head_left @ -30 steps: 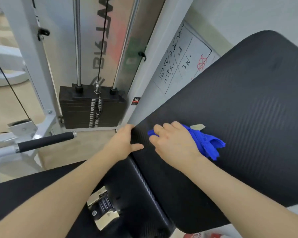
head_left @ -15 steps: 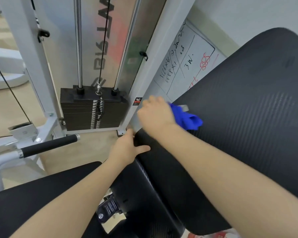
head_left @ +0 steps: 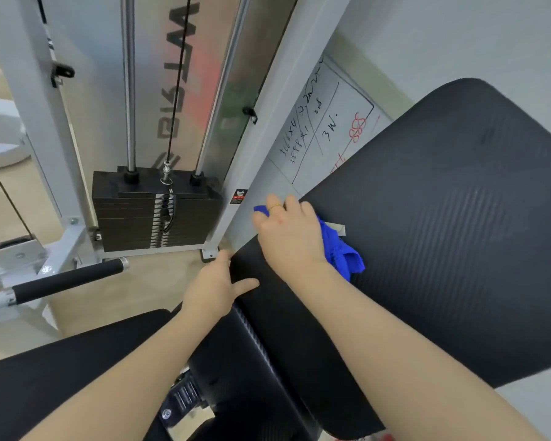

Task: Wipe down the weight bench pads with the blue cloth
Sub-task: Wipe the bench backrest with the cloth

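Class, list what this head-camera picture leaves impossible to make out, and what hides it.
Head view:
- blue cloth: mostly under the right hand.
- whiteboard notes: lower part behind the back pad; handwriting too small.
- left hand: fingertips behind the pad's edge.
- seat pad: cut off by the bottom edge.

Under the fingers [head_left: 295, 203], the cloth [head_left: 344, 256] looks soft, nappy terry; the bench pad [head_left: 442, 233] beside them is matt, finely ribbed; beyond, glossy metal rods [head_left: 129, 90].

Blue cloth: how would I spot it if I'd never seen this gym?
Find the big black ribbed bench pad tilting up on the right. Near its left edge, the right hand holds a crumpled bright blue cloth against it. Nothing else here is blue.
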{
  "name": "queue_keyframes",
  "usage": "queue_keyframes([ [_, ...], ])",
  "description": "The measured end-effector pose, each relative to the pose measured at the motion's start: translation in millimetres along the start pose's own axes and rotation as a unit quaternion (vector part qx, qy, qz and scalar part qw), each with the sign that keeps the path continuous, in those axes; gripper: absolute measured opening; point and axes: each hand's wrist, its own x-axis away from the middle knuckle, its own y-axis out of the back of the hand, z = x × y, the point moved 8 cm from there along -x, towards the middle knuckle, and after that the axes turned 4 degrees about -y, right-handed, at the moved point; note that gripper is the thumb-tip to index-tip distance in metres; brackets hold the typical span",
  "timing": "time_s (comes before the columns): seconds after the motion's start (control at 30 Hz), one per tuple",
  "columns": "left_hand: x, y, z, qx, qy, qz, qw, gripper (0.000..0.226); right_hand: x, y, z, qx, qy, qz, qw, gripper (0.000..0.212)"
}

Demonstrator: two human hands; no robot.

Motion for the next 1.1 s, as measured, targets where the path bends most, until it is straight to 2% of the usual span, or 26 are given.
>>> queue_keyframes([
  [0.07, 2.7, 5.9, -4.9, -0.026, -0.001, -0.028, 0.999, 0.075, 0.3, 20.8, -33.5, 0.015, -0.016, -0.046, 0.999, 0.016],
  [0.13, 8.0, 14.9, -21.7, -0.092, -0.028, -0.064, 0.993, 0.083, 3.7, 43.8, -89.2, 0.056, -0.07, -0.11, 0.99, 0.014],
  [0.27, 24.6, 16.7, -63.9, -0.214, -0.134, -0.105, 0.962, 0.087, 16.6, 85.3, -177.9, 0.085, -0.199, -0.196, 0.956, 0.016],
  [0.33, 33.5, 8.9, -77.8, -0.221, -0.186, -0.1, 0.952, 0.084, 19.5, 80.9, -171.8, 0.102, -0.217, -0.196, 0.951, 0.016],
  [0.43, 43.6, -1.5, -92.4, -0.209, -0.245, -0.089, 0.942, 0.079, 29.6, 59.6, -134.7, 0.064, -0.2, -0.171, 0.963, 0.017],
  [0.53, 50.8, -8.2, -97.0, -0.19, -0.262, -0.09, 0.942, 0.079, 56.3, 27.9, -76.5, 0.049, -0.073, -0.102, 0.991, 0.02],
  [0.6, 55.2, -13.1, -96.7, -0.189, -0.257, -0.081, 0.944, 0.08, 68.4, 23.6, -64.4, 0.055, -0.001, -0.074, 0.996, 0.02],
  [0.67, 59.2, -17.5, -98.9, -0.199, -0.252, -0.062, 0.945, 0.085, 56.4, 41.6, -97.7, 0.067, -0.024, -0.115, 0.991, 0.017],
  [0.77, 61.2, -22.9, -106.6, -0.296, -0.25, -0.034, 0.921, 0.101, 37.7, 87.9, -180.6, 0.078, -0.166, -0.215, 0.959, 0.018],
  [0.8, 61.8, -25.3, -111.7, -0.338, -0.253, -0.032, 0.906, 0.105, 36.7, 97.4, -203.4, 0.067, -0.2, -0.216, 0.953, 0.019],
  [0.87, 63.2, -31.5, -118.2, -0.383, -0.251, -0.03, 0.889, 0.11, 31.5, 100.6, -222.6, 0.023, -0.214, -0.184, 0.959, 0.025],
  [0.93, 63.9, -41.0, -121.7, -0.393, -0.236, -0.026, 0.888, 0.113, 32.9, 96.5, -216.3, -0.01, -0.211, -0.179, 0.961, 0.028],
  [1.03, 63.8, -47.7, -121.1, -0.384, -0.225, -0.037, 0.895, 0.117, 52.3, 72.8, -165.3, 0.018, -0.2, -0.179, 0.963, 0.024],
  [1.1, 63.1, -48.8, -119.4, -0.367, -0.221, -0.041, 0.903, 0.116, 73.6, 43.8, -107.4, 0.001, -0.115, -0.137, 0.984, 0.023],
])
